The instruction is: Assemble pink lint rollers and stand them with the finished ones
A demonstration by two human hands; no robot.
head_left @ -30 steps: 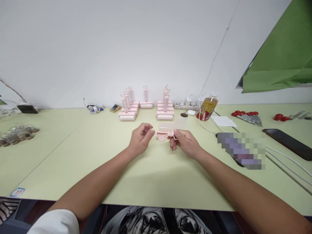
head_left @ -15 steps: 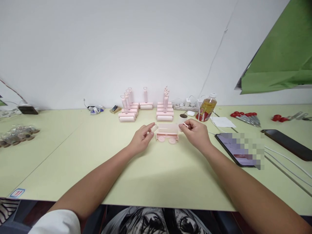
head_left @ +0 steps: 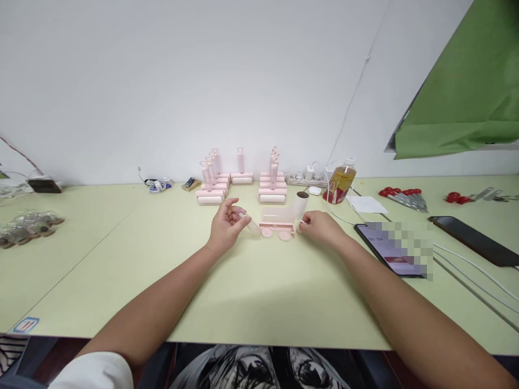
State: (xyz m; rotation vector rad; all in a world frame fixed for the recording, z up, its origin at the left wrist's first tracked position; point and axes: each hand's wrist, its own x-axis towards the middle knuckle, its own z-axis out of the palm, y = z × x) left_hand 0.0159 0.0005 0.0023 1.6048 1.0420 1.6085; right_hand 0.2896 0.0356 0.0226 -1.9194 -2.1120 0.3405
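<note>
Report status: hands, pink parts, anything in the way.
Left hand holding translucent tube. Right hand near pink base, grip unclear. Two pink discs before base. White roll upright, close behind right hand.

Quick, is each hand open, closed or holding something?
Left hand: closed, holding a clear tube.
Right hand: closed in a pinch at a small pale piece; whether it's gripped cannot be told.

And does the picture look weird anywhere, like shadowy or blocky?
All in the head view: the light is soft, with a faint shadow on the near part of the table; blocky squares hide part of the phone; the right forearm looks stretched toward the bottom corner; and the clear tube in the left hand has faint edges.
</note>
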